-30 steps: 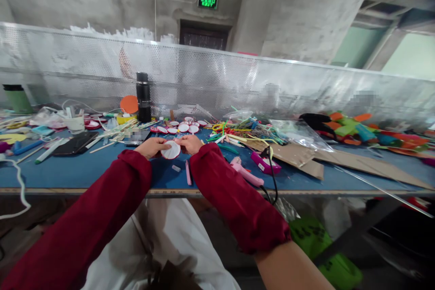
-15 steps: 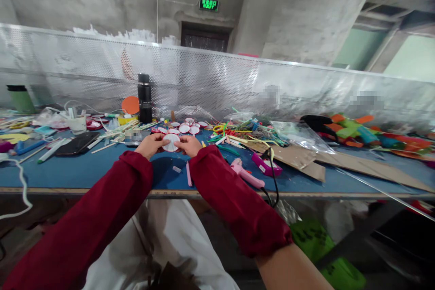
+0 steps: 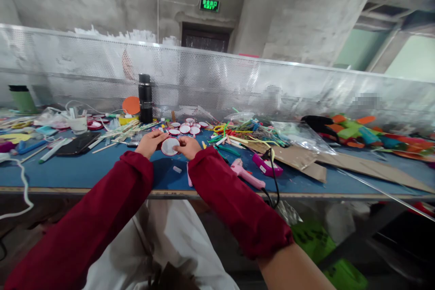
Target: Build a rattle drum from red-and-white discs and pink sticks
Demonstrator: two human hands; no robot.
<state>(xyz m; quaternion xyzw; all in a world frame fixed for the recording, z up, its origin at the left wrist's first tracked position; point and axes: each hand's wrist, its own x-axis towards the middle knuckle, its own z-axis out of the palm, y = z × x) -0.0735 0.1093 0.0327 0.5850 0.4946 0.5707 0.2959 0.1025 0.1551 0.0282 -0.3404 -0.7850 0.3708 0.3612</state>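
A round white disc point(image 3: 169, 147) with a thin red rim is held just above the table in front of me, its pale face towards me. My right hand point(image 3: 189, 148) pinches its right edge, thumb on the face. At the upper left edge is my left hand point(image 3: 149, 144), thumb and fingers closed together, some fingers partly hidden behind the disc. Beyond my hands lie several similar red-rimmed discs point(image 3: 184, 128). A short pale pink stick piece point(image 3: 177, 169) rests on the blue table point(image 3: 125, 173) below them.
A black bottle point(image 3: 145, 99) stands behind my left hand. Thin sticks point(image 3: 122, 131) and a black phone point(image 3: 78, 143) lie left. To the right are a pink glue gun point(image 3: 247, 174) with its cord, colourful pipe cleaners point(image 3: 251, 131) and cardboard strips point(image 3: 295, 159).
The disc has tilted and dropped slightly. My left thumb has come off its face to the upper left edge, while my right hand still grips the right side.
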